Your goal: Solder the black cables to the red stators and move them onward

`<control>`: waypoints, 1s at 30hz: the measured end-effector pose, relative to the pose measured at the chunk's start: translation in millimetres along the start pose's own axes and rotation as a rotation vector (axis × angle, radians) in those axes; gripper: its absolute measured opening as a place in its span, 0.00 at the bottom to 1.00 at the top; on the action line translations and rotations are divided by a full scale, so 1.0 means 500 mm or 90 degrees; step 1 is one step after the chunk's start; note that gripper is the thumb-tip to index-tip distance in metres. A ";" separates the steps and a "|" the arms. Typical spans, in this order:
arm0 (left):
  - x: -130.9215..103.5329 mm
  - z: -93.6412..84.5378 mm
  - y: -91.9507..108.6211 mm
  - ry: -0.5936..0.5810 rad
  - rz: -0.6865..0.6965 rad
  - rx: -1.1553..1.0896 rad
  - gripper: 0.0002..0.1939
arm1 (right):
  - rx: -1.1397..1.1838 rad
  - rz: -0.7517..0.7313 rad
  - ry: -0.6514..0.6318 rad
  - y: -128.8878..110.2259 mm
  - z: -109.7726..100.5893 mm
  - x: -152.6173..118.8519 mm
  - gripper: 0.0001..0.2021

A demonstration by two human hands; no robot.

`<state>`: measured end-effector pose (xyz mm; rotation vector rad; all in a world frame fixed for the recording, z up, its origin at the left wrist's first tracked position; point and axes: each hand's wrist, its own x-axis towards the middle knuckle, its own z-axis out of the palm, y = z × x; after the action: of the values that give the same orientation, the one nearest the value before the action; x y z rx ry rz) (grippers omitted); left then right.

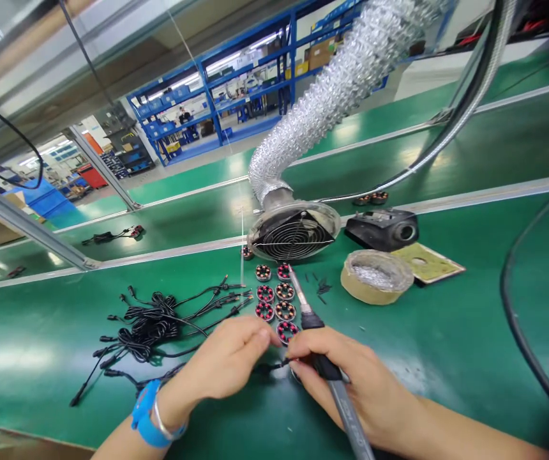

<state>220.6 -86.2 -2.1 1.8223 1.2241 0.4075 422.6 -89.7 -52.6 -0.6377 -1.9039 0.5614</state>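
My right hand [346, 377] is wrapped round the grip of a soldering iron [322, 338], whose metal tip points away from me toward a red stator. Its thumb and forefinger also meet near the end of a black cable [274, 367]. Just to the left, my left hand [236, 358] has its fingers bent together beside the nearest ring-shaped stator [286, 332]; anything in its fingertips is hidden. Two columns of small stators with red or copper coils [265, 294] stand beyond the hands. A pile of black cables [150, 326] lies at the left.
A fume extractor [293, 233] with a silver duct [322, 96] stands behind the stators. At the right are a tape-like ring holding wire [377, 276], a black iron holder [384, 229] and a yellow pad [430, 262]. Small black tubes [322, 287] lie between.
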 end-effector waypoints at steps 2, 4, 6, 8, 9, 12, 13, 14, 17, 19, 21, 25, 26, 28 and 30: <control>0.012 0.013 -0.003 -0.075 -0.011 -0.103 0.24 | -0.009 -0.016 0.036 0.001 0.004 0.008 0.11; 0.016 0.031 -0.011 -0.115 -0.051 -0.209 0.25 | -0.011 0.013 0.060 0.004 0.010 0.011 0.09; 0.013 0.047 -0.024 -0.063 -0.051 -0.226 0.25 | 0.001 0.074 0.074 0.008 0.020 0.009 0.08; 0.008 0.060 -0.038 0.022 -0.027 -0.193 0.23 | 0.023 0.131 0.077 0.010 0.031 0.002 0.08; 0.005 0.065 -0.044 0.058 -0.023 -0.186 0.22 | 0.035 0.152 0.073 0.011 0.036 -0.003 0.08; 0.002 0.073 -0.055 0.119 -0.032 -0.201 0.19 | 0.078 0.193 0.029 0.009 0.050 -0.018 0.08; 0.002 0.074 -0.058 0.121 -0.033 -0.207 0.18 | 0.086 0.199 0.016 0.008 0.052 -0.021 0.08; 0.003 0.075 -0.060 0.114 -0.036 -0.211 0.17 | 0.083 0.198 0.011 0.009 0.053 -0.024 0.08; 0.005 0.075 -0.065 0.088 -0.048 -0.217 0.15 | 0.021 0.156 0.057 0.016 0.053 -0.027 0.11; 0.006 0.076 -0.069 0.079 -0.051 -0.226 0.15 | -0.019 0.116 0.091 0.024 0.052 -0.025 0.12; 0.006 0.080 -0.072 0.078 -0.054 -0.244 0.16 | -0.045 0.087 0.103 0.030 0.052 -0.021 0.12; 0.007 0.090 -0.076 0.079 -0.073 -0.322 0.18 | -0.062 -0.019 0.132 0.040 0.052 -0.014 0.12; 0.008 0.093 -0.076 0.075 -0.078 -0.349 0.19 | -0.063 -0.052 0.139 0.042 0.052 -0.013 0.13; 0.011 0.097 -0.076 0.070 -0.086 -0.402 0.19 | -0.073 -0.094 0.142 0.044 0.051 -0.012 0.14; 0.015 0.099 -0.073 0.073 -0.091 -0.443 0.19 | -0.085 -0.104 0.141 0.046 0.050 -0.013 0.16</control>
<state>236.1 -99.2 -61.0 1.1239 1.0957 0.7545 406.1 -79.3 -81.1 -0.5972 -1.7742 0.2494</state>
